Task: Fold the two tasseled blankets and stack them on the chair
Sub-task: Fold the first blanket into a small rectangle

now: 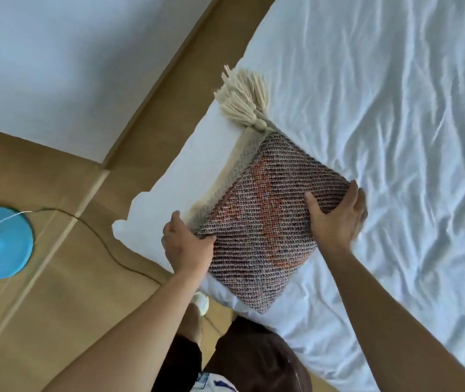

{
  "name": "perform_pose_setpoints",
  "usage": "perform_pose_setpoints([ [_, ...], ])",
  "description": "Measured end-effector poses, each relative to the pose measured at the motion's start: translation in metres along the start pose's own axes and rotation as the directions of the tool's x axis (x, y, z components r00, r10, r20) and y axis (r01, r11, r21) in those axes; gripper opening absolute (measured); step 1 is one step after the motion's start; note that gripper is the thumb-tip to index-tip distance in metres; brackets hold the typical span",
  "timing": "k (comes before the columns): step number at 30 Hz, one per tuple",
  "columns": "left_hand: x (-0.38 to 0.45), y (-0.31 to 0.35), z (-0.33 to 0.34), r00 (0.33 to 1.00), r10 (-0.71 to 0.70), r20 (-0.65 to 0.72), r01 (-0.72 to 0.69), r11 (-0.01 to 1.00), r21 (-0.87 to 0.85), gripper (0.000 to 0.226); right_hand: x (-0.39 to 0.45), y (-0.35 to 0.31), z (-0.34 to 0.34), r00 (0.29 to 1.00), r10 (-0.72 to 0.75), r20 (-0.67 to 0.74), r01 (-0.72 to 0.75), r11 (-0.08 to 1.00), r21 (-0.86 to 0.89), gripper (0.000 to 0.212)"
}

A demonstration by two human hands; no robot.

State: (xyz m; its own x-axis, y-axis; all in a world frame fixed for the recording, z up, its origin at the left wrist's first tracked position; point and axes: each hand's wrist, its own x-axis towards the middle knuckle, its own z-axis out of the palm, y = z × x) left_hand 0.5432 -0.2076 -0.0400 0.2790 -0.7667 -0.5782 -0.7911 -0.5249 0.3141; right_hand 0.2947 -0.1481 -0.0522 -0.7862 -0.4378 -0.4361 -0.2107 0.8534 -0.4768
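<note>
A bedroom in a home. Shown by a bed (367,108) under a rumpled white sheet, a tan tiled floor (41,306), a plain white wall (55,52) with a tan skirting band, and the round blue base of a stand fan (0,243) trailing a power cord (98,236).

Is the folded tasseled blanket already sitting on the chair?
No, the folded blanket lies on the white bed sheet, gripped by the left hand and right hand.
</note>
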Motion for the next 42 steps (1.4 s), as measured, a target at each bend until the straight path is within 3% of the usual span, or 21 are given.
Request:
perform_pose_setpoints([
  [3, 0.009, 0.032, -0.002, 0.946, 0.322, 0.046, -0.325, 0.924, 0.203, 0.079, -0.059, 0.027, 0.009, 0.969, 0.212, 0.123, -0.237, 0.94, 0.244, 0.099],
  [5, 0.014, 0.059, 0.0, 0.873, 0.473, 0.117, -0.487, 0.836, 0.254, 0.069, -0.088, 0.041, 0.014, 0.91, 0.301, 0.284, -0.393, 0.845, 0.363, 0.079],
  [7, 0.014, 0.091, 0.005, 0.785, 0.595, 0.171, -0.619, 0.739, 0.268, 0.067, -0.105, 0.054, 0.019, 0.862, 0.313, 0.397, -0.475, 0.772, 0.422, 0.063],
  [10, 0.015, 0.136, 0.022, 0.598, 0.728, 0.335, -0.798, 0.506, 0.326, 0.069, -0.125, 0.073, 0.029, 0.766, 0.344, 0.543, -0.631, 0.563, 0.534, 0.077],
  [14, 0.024, 0.194, 0.054, 0.342, 0.7, 0.627, -0.901, 0.055, 0.43, 0.081, -0.166, 0.084, 0.039, 0.704, 0.354, 0.616, -0.709, 0.402, 0.58, 0.1],
  [16, 0.027, 0.216, 0.069, 0.286, 0.591, 0.754, -0.906, -0.089, 0.414, 0.092, -0.189, 0.087, 0.052, 0.655, 0.32, 0.684, -0.756, 0.274, 0.595, 0.083],
  [18, 0.03, 0.232, 0.082, 0.279, 0.479, 0.832, -0.894, -0.186, 0.407, 0.103, -0.208, 0.087, 0.072, 0.635, 0.271, 0.724, -0.761, 0.061, 0.645, 0.066],
  [21, 0.034, 0.244, 0.09, 0.341, 0.346, 0.874, -0.91, -0.111, 0.399, 0.111, -0.224, 0.078, 0.104, 0.627, 0.283, 0.726, -0.643, -0.339, 0.687, 0.062],
  [22, 0.036, 0.245, 0.09, 0.356, 0.319, 0.878, -0.914, -0.076, 0.398, 0.114, -0.226, 0.072, 0.111, 0.627, 0.277, 0.728, -0.595, -0.433, 0.677, 0.059],
  [24, 0.038, 0.244, 0.086, 0.368, 0.299, 0.88, -0.92, -0.02, 0.392, 0.117, -0.227, 0.062, 0.12, 0.635, 0.282, 0.72, -0.533, -0.515, 0.672, 0.055],
  [28, 0.04, 0.24, 0.076, 0.375, 0.267, 0.888, -0.926, 0.07, 0.371, 0.082, -0.221, 0.054, 0.12, 0.64, 0.379, 0.668, -0.44, -0.531, 0.724, 0.052],
  [30, 0.043, 0.238, 0.07, 0.387, 0.267, 0.883, -0.922, 0.124, 0.367, 0.082, -0.216, 0.053, 0.111, 0.654, 0.433, 0.621, -0.394, -0.506, 0.767, 0.051],
  [33, 0.047, 0.235, 0.064, 0.378, 0.255, 0.89, -0.918, 0.23, 0.324, 0.079, -0.205, 0.056, 0.093, 0.675, 0.488, 0.553, -0.324, -0.478, 0.816, 0.032],
  [35, 0.05, 0.228, 0.06, 0.365, 0.243, 0.899, -0.912, 0.287, 0.293, 0.073, -0.195, 0.063, 0.082, 0.686, 0.518, 0.511, -0.254, -0.487, 0.836, 0.036],
  [38, 0.059, 0.22, 0.065, 0.356, 0.407, 0.841, -0.934, 0.172, 0.313, 0.076, -0.183, 0.071, 0.075, 0.69, 0.564, 0.453, -0.194, -0.459, 0.867, 0.053],
  [39, 0.061, 0.219, 0.069, 0.346, 0.461, 0.817, -0.937, 0.124, 0.327, 0.077, -0.183, 0.068, 0.076, 0.682, 0.568, 0.461, -0.229, -0.433, 0.872, 0.056],
  [42, 0.061, 0.225, 0.078, 0.325, 0.513, 0.795, -0.944, 0.121, 0.308, 0.059, -0.192, 0.057, 0.093, 0.649, 0.525, 0.551, -0.391, -0.391, 0.833, 0.05],
])
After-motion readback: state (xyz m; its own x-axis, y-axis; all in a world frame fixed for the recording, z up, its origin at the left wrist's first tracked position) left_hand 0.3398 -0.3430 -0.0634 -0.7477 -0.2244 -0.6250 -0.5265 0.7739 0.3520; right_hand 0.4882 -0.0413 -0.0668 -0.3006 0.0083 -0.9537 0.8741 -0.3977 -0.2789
